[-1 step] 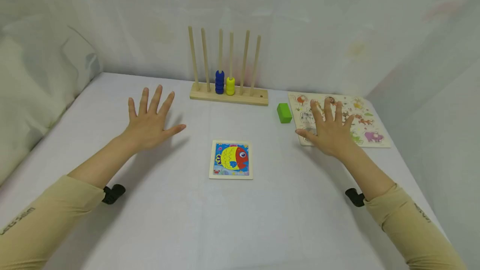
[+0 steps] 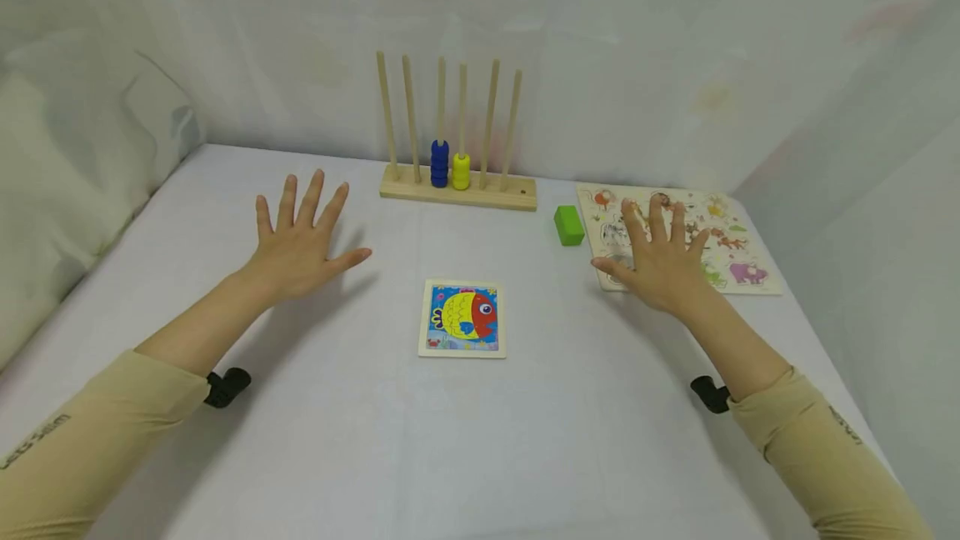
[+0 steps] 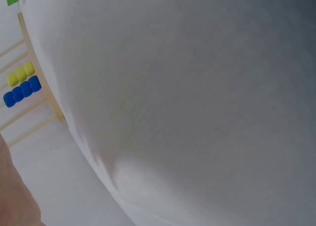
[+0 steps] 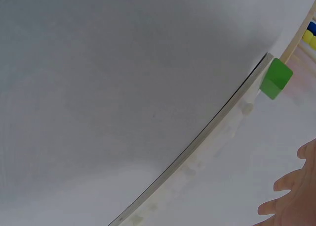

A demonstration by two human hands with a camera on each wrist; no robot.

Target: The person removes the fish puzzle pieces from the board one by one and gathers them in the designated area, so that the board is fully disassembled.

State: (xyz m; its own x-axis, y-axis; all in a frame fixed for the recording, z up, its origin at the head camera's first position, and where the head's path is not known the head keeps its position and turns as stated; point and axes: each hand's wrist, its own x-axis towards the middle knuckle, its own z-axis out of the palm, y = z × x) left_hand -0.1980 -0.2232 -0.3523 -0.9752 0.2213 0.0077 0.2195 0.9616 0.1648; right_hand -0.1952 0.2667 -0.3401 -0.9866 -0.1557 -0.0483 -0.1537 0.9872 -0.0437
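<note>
My left hand point(image 2: 296, 248) is held above the white table with fingers spread, holding nothing; its shadow falls to the right. Part of that hand point(image 3: 17, 191) shows at the lower left of the left wrist view. Fingers spread too, my right hand point(image 2: 663, 269) is over the animal puzzle board point(image 2: 738, 232) and hides part of it. Just left of the board lies a green block point(image 2: 569, 226), seen also in the right wrist view as a green block point(image 4: 276, 78). Between the hands, nearer the front, a square fish puzzle point(image 2: 462, 319) lies flat.
At the back of the table stands a wooden bead rack point(image 2: 457, 194) with several upright rods. Blue beads point(image 2: 439, 165) and yellow beads point(image 2: 461, 172) sit low on two middle rods. A pale curtain point(image 2: 600, 48) hangs behind the table.
</note>
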